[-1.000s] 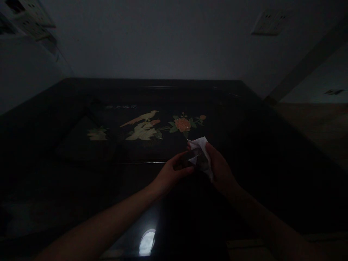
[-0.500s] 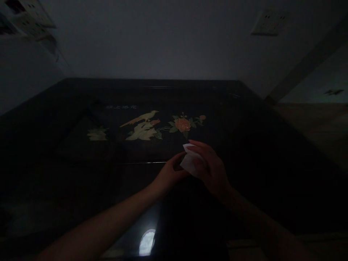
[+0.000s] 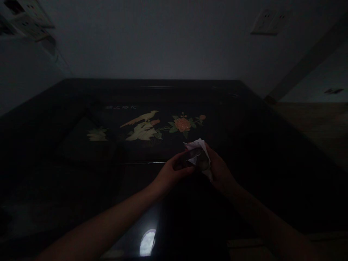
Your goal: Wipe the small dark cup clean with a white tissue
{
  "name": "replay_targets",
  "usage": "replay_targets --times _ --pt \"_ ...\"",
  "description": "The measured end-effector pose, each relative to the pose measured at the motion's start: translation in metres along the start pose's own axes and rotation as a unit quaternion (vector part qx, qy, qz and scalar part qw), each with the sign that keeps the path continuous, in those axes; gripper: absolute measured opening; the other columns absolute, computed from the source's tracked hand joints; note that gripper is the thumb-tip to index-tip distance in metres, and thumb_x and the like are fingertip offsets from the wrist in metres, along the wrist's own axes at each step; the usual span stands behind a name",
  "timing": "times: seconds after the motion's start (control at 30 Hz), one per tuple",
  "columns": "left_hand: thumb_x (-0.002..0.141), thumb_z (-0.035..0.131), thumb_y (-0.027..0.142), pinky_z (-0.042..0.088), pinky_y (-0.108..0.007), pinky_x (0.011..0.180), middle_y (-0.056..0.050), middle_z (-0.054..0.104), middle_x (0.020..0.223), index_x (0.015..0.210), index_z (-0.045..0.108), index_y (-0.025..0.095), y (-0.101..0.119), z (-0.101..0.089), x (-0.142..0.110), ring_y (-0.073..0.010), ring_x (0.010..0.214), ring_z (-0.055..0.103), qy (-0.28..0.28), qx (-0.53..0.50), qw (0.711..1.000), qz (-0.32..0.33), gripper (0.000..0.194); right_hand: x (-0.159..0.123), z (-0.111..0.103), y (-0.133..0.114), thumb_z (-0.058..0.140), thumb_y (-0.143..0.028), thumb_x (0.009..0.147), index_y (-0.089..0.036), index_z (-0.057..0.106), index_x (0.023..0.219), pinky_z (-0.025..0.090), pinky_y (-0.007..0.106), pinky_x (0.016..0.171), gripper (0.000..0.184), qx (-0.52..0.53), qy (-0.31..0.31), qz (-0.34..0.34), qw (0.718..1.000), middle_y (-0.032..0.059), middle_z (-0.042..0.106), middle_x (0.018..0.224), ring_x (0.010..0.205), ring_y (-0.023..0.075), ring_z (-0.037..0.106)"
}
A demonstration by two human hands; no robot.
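Observation:
The room is very dim. My left hand [image 3: 170, 174] is closed on a small dark shiny object [image 3: 191, 158] that I cannot identify. My right hand [image 3: 220, 170] pinches a white tissue [image 3: 199, 146] and presses it against that object. Both hands meet above the near middle of a black lacquered table [image 3: 244, 145]. The table top carries an inlaid picture of a bird [image 3: 144, 116] and an orange flower [image 3: 182, 124] just beyond my hands.
A pale wall stands behind the table, with a socket plate [image 3: 268, 21] at upper right and more fittings [image 3: 27, 21] at upper left. A bright reflection [image 3: 147, 242] shows on the table's near edge. Brown floor [image 3: 318, 127] lies to the right.
My right hand had covered the object with the tissue half a second ago; now it has drawn back to the right, and the tissue stands up behind the dark object again.

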State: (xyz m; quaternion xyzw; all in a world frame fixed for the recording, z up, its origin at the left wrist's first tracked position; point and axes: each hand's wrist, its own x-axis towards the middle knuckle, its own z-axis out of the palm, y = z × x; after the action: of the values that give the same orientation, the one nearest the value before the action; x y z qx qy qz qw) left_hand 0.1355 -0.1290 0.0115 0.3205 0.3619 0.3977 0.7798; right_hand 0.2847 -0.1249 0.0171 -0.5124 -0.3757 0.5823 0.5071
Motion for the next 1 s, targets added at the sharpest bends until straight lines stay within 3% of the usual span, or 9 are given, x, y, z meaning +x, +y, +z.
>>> replay_targets --times 0.1,0.2,0.3,0.4,0.47,0.53,0.73,0.87,1.0 --pt "0.058 0.081 0.021 0.043 -0.039 0.097 -0.013 0.063 0.121 0.118 0.059 0.015 0.0 -0.001 0.0 -0.0267 0.11 0.059 0.001 0.019 1.0 0.004 0.064 -0.006 0.0 -0.003 0.045 -0.051 0.089 -0.021 0.066 0.106 0.048 0.035 0.087 0.04 -0.144 -0.003 -0.155 0.977 0.007 0.069 0.108 0.101 0.0217 0.062" --pt "0.058 0.079 0.017 0.047 -0.037 0.091 -0.012 0.065 0.117 0.118 0.059 0.015 0.0 -0.002 0.001 -0.025 0.102 0.063 0.02 0.055 0.998 0.004 0.063 -0.012 -0.001 -0.007 0.043 -0.037 0.093 -0.024 0.061 0.115 0.04 0.04 0.101 0.031 -0.292 -0.03 -0.314 0.903 0.0073 0.059 0.127 0.118 0.0217 0.053" --pt "0.056 0.077 0.012 0.048 -0.035 0.089 -0.01 0.066 0.114 0.116 0.06 0.016 -0.001 -0.003 0.003 -0.0247 0.1 0.063 0.028 0.095 0.995 0.016 0.063 -0.016 -0.001 -0.008 0.044 -0.03 0.092 -0.024 0.059 0.118 0.041 0.044 0.102 0.03 -0.388 -0.05 -0.397 0.83 0.0089 0.056 0.13 0.12 0.0229 0.052" --pt "0.054 0.078 0.01 0.046 -0.034 0.091 -0.008 0.068 0.112 0.113 0.062 0.017 -0.002 -0.004 0.004 -0.0248 0.103 0.062 0.024 0.122 0.992 0.034 0.061 -0.017 0.0 -0.008 0.046 -0.028 0.091 -0.024 0.06 0.117 0.039 0.046 0.104 0.03 -0.428 -0.057 -0.428 0.794 0.0088 0.058 0.129 0.118 0.0237 0.053" --pt "0.055 0.078 0.011 0.046 -0.034 0.092 -0.008 0.067 0.113 0.113 0.062 0.017 -0.002 -0.004 0.004 -0.025 0.104 0.062 0.024 0.123 0.991 0.034 0.061 -0.016 0.0 -0.008 0.046 -0.028 0.091 -0.024 0.061 0.115 0.04 0.044 0.103 0.028 -0.415 -0.055 -0.415 0.808 0.0084 0.059 0.127 0.117 0.0233 0.054" --pt "0.056 0.079 0.013 0.046 -0.035 0.092 -0.01 0.067 0.114 0.116 0.06 0.017 -0.001 -0.003 0.003 -0.0251 0.104 0.062 0.02 0.112 0.993 0.025 0.062 -0.015 0.0 -0.01 0.046 -0.031 0.091 -0.024 0.062 0.113 0.043 0.041 0.1 0.028 -0.372 -0.049 -0.376 0.847 0.0078 0.06 0.125 0.115 0.0222 0.055" --pt "0.057 0.08 0.016 0.045 -0.038 0.095 -0.012 0.065 0.117 0.12 0.059 0.017 0.002 -0.001 0.0 -0.0256 0.106 0.061 0.007 0.052 0.999 0.0 0.067 -0.004 -0.002 -0.012 0.047 -0.049 0.088 -0.019 0.068 0.094 0.05 0.029 0.073 0.037 -0.169 0.01 -0.137 0.976 0.0042 0.07 0.091 0.083 0.019 0.064" --pt "0.058 0.081 0.016 0.043 -0.04 0.098 -0.013 0.064 0.12 0.122 0.057 0.017 0.003 0.0 -0.001 -0.027 0.112 0.059 0.003 0.031 0.999 -0.007 0.069 0.0 0.0 -0.004 0.054 -0.056 0.081 -0.018 0.067 0.088 0.047 0.026 0.06 0.04 -0.04 0.037 -0.041 0.998 0.002 0.068 0.076 0.067 0.0165 0.061" --pt "0.058 0.081 0.018 0.043 -0.04 0.098 -0.012 0.065 0.119 0.12 0.059 0.017 0.002 -0.001 0.0 -0.0267 0.111 0.059 0.004 0.033 0.999 0.0 0.066 -0.003 0.004 -0.001 0.047 -0.055 0.086 -0.019 0.067 0.096 0.05 0.03 0.071 0.043 -0.048 0.025 -0.084 0.995 0.0053 0.07 0.089 0.08 0.0198 0.064"
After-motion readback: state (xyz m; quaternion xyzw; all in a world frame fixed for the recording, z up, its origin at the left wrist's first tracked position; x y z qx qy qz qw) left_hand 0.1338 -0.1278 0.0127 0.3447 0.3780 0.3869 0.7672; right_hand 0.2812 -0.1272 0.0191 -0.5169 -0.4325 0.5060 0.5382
